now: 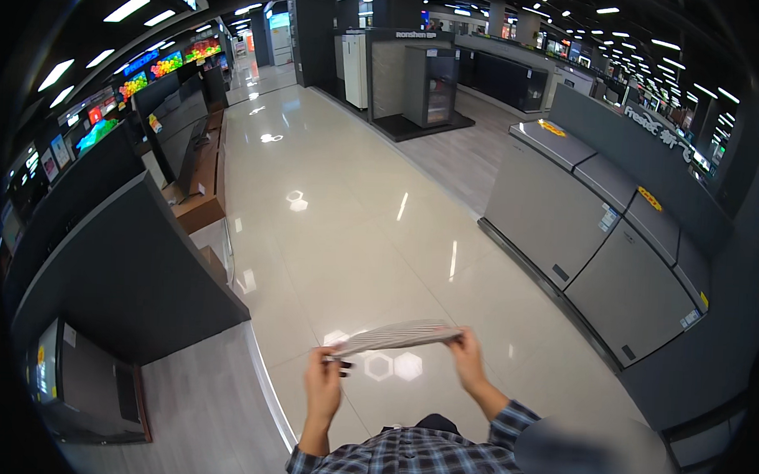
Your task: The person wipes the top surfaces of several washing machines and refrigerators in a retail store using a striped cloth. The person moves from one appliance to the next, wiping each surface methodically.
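A long beige-grey strip with fine stripes (397, 334), which looks like folded cloth, is stretched between my hands above the glossy floor. Its left end is pinched in my left hand (322, 390). By those fingers a small dark thing (345, 367) shows, too small to name. My right hand (470, 361) grips the other end, slightly higher, with thumb and fingers closed. The strip bows gently upward in the middle. Both forearms come from plaid sleeves at the lower edge.
Two grey chest freezers (552, 205) stand along the right. A dark partition (136, 270) and a brown stand (203, 206) with a television line the left, and a dark cabinet (98, 386) sits lower left. A grey display fridge (431, 84) stands ahead on a dark base. Something grey and blurred covers the lower right.
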Action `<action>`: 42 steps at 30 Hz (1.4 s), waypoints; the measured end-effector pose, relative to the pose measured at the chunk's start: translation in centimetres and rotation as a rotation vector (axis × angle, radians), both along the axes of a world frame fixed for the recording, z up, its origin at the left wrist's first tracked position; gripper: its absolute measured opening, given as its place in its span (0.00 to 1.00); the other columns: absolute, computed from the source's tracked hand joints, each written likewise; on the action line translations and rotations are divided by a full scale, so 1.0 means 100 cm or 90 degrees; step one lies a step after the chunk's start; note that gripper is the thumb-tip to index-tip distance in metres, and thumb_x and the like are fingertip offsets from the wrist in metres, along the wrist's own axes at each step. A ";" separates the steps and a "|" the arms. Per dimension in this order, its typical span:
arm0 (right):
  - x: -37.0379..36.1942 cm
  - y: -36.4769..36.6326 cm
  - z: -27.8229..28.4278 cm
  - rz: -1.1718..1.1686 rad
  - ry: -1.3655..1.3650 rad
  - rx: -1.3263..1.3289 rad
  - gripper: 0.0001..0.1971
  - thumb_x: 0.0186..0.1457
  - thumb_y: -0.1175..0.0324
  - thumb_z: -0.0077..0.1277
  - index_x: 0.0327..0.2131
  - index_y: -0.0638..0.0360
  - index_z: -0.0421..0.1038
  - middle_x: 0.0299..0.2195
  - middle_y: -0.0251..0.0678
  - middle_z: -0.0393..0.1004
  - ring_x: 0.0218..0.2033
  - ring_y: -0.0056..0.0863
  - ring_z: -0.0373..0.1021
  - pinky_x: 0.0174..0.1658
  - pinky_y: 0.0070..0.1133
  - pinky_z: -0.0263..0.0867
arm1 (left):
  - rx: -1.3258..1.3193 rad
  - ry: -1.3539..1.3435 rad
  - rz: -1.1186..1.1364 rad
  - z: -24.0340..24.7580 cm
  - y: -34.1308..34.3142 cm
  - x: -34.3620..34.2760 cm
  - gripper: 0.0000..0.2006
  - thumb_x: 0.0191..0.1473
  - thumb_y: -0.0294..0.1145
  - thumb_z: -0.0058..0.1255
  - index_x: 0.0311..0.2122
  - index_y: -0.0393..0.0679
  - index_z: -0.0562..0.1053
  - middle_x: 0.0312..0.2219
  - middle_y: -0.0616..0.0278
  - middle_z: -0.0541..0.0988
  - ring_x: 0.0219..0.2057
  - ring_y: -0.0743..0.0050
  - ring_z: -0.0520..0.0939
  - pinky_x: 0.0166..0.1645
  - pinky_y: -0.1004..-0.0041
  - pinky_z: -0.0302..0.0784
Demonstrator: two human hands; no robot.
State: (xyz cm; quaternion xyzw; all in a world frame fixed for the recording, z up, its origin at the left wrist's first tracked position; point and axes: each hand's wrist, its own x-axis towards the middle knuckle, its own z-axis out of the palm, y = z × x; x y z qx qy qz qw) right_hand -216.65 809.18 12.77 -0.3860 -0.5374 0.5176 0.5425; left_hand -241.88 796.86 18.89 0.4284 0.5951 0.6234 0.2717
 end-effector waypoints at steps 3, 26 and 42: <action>0.046 0.035 0.007 -0.015 0.011 -0.126 0.04 0.60 0.76 0.45 0.38 0.64 0.65 0.35 0.36 0.74 0.36 0.22 0.72 0.41 0.23 0.72 | -0.165 -0.059 -0.196 -0.001 0.074 -0.006 0.05 0.59 0.23 0.44 0.40 0.37 0.64 0.24 0.58 0.77 0.19 0.75 0.78 0.22 0.78 0.73; -0.131 0.555 0.107 0.054 -0.186 0.319 0.06 0.57 0.75 0.51 0.38 0.65 0.69 0.29 0.35 0.78 0.33 0.23 0.76 0.36 0.18 0.71 | 0.068 -0.075 0.182 0.022 0.546 -0.142 0.04 0.58 0.23 0.45 0.37 0.37 0.65 0.44 0.44 0.78 0.15 0.76 0.76 0.19 0.80 0.72; -0.135 0.971 0.104 -0.055 -0.098 0.181 0.04 0.56 0.80 0.49 0.36 0.66 0.67 0.37 0.41 0.78 0.32 0.23 0.75 0.36 0.18 0.70 | 0.104 -0.190 -0.108 0.043 1.031 -0.193 0.06 0.55 0.22 0.48 0.38 0.35 0.67 0.41 0.46 0.77 0.16 0.79 0.74 0.18 0.80 0.71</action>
